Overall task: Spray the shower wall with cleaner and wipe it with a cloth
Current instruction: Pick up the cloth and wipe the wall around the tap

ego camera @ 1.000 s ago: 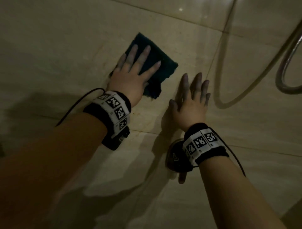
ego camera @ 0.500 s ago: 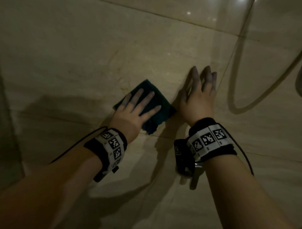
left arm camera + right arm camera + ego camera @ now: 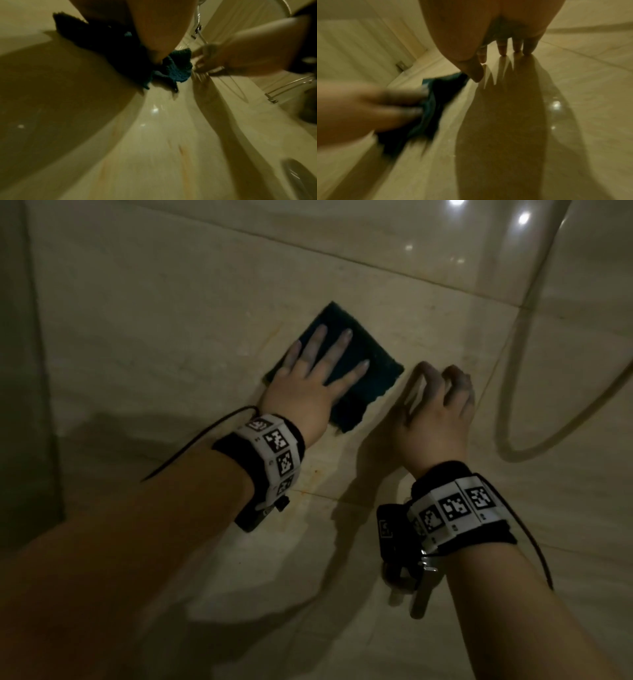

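A dark teal cloth point(image 3: 370, 361) lies flat against the beige tiled shower wall point(image 3: 171, 320). My left hand point(image 3: 308, 385) presses on it with straight, spread fingers. The left wrist view shows the cloth point(image 3: 178, 67) bunched under the palm point(image 3: 154, 27). My right hand point(image 3: 435, 405) is just right of the cloth and holds nothing. Its fingers are arched, and its fingertips point(image 3: 502, 50) touch the bare wall. The right wrist view is blurred, with the cloth point(image 3: 440, 94) under the left hand point(image 3: 359, 108). No spray bottle is in view.
A pale loop, a shower hose or its shadow point(image 3: 513, 378), curves down the wall on the right. A chrome rail point(image 3: 288, 86) is fixed further right. A dark strip point(image 3: 20, 371) runs down the wall's left edge. Rusty streaks point(image 3: 308, 491) mark the grout line under my left wrist.
My left hand has slid the cloth back up the wall after a downward stroke. My right hand's fingers, flat on the tile before, are now arched onto their tips.
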A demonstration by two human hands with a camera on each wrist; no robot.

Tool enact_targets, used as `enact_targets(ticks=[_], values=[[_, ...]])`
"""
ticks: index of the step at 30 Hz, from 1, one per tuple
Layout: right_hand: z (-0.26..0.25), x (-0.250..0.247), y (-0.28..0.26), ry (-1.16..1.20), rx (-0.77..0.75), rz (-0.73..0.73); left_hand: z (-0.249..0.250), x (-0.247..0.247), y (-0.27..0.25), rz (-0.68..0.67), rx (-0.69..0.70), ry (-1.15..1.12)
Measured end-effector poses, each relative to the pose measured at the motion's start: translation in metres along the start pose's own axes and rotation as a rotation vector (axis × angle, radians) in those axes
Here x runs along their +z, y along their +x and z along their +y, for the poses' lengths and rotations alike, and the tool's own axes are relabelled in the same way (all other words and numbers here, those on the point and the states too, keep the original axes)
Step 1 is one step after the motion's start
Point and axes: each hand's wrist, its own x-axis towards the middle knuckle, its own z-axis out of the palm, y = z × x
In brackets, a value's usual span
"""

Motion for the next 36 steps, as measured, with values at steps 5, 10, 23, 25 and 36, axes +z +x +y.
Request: enact_targets(ticks=[5,10,23,25,36], values=[[-0.017,0.002,0.007,-0.030,-0.086,0.017,-0.004,0.020,-0.036,-0.208,0.039,0.054],[-0.032,0.012,0.008,-0.059,-0.057,-0.011,-0.022,0.022,-0.042,-0.225,0.106,0.064],[-0.044,0.020,0.006,-0.027,-0.027,0.018,-0.041,-0.010,-0.005,-0.010,0.011,0.003],[-0.044,0.023,0.004,-0.041,-0.033,0.010,-0.042,0.002,-0.018,-0.043,0.017,0.023],[-0.062,0.019,0.014,-0.057,-0.122,0.039,-0.064,0.007,-0.026,-0.095,0.077,0.084]])
